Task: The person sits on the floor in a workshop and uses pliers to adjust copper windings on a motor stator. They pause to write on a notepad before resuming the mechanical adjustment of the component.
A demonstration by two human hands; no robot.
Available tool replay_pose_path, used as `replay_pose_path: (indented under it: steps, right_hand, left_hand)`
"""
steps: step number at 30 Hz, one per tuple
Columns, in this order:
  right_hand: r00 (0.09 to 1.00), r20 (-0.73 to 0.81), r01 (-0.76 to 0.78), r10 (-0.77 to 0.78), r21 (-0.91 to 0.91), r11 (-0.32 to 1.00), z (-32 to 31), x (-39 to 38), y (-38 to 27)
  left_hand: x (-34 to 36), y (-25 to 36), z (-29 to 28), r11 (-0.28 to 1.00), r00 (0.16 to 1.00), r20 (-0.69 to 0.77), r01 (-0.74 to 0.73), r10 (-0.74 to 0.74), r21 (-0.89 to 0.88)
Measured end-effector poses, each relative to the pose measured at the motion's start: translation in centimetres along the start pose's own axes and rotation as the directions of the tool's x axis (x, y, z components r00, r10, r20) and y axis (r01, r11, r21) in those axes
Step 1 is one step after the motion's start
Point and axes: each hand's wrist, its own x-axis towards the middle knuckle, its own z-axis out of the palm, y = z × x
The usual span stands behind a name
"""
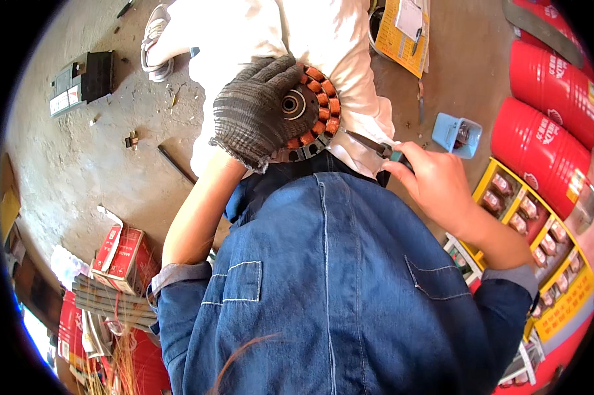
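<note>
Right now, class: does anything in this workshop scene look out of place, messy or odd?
Yes. Small metal bits and a dark rod lie scattered on the dusty concrete floor. Only the left hand, gripping the copper-wound stator, is gloved; the right hand, holding pliers, is bare.

Red cylindrical cans (547,79) are seen at the right edge above a yellow tray of small parts (540,243), a small blue box (456,133) beside them, a yellow clipboard (402,36) at top, and a red carton (123,260) at lower left.
</note>
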Motion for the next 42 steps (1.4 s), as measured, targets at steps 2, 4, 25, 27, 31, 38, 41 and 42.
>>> replay_pose_path:
  steps: [2, 4, 25, 27, 31, 38, 41, 42]
  right_hand:
    - [0.998, -0.056, 0.0, 0.005, 0.079, 0.997, 0.6, -0.1, 0.0]
    - [0.998, -0.041, -0.043, 0.053, 0.209, 0.977, 1.8, -0.2, 0.9]
    - [0.991, -0.079, 0.131, -0.111, 0.337, 0.932, 3.2, 1.9, 4.8]
    - [0.981, -0.108, 0.188, -0.159, 0.358, 0.915, 3.9, 2.2, 5.4]
    - [0.977, -0.125, 0.208, -0.171, 0.419, 0.884, 5.7, 2.3, 6.0]
    - [0.975, -0.176, 0.207, -0.132, 0.531, 0.822, 9.7, 2.2, 7.9]
    - [0.939, -0.281, 0.322, -0.199, 0.515, 0.794, 10.6, 3.1, 8.3]
    - [0.935, -0.29, 0.326, -0.201, 0.49, 0.808, 10.5, 3.0, 8.2]
  left_hand:
    - [0.2, 0.2, -0.4, 0.999, 0.999, -0.036, -0.034, 0.034, -0.009]
    - [-0.1, -0.1, -0.2, 1.0, 0.999, -0.019, -0.026, 0.026, -0.003]
    - [0.2, 0.0, -0.6, 0.996, 0.996, -0.039, -0.085, 0.084, -0.038]
    - [0.1, -0.8, -0.3, 0.991, 0.991, -0.032, -0.133, 0.131, -0.034]
    - [-0.1, -0.8, -0.1, 0.992, 0.991, -0.034, -0.127, 0.126, -0.026]
    - [-0.3, -0.8, 0.0, 0.987, 0.989, 0.047, -0.141, 0.138, 0.074]
    - [-0.4, -0.7, 0.1, 0.975, 0.985, 0.026, -0.175, 0.173, 0.135]
    - [-0.3, -0.6, 0.0, 0.977, 0.985, 0.014, -0.172, 0.172, 0.129]
